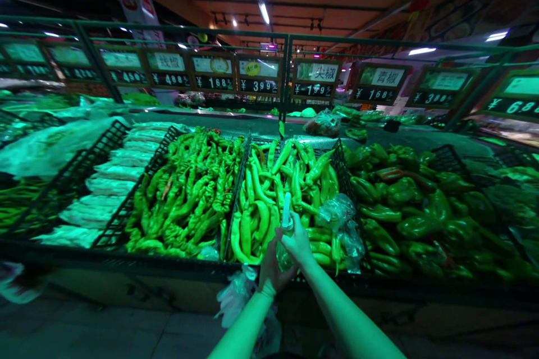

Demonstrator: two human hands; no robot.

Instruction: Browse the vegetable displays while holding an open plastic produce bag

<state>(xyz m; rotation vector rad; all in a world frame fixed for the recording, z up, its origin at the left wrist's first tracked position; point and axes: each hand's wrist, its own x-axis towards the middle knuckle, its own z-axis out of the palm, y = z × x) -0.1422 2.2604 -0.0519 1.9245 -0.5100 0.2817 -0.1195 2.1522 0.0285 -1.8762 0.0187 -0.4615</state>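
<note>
My two hands meet in front of the middle crate of smooth long green peppers (261, 219). Between them stands a small clear bottle (284, 258) with a pale, narrow, tube-like top. My left hand (272, 269) is closed round the bottle's body from the left and below. Near the neck, my right hand (298, 241) has its fingers closed on the upper part, just under the pale top. Parts of the bottle are hidden behind the fingers. A crumpled clear plastic bag (339, 213) lies on the peppers to the right of my hands.
Wrinkled green peppers (189, 190) fill the crate on the left, beside stacked pale packs (122, 162). Bulkier green peppers (404, 196) lie on the right. Thin plastic bags (238, 294) hang below the front edge. Price signs (315, 79) line the rail behind.
</note>
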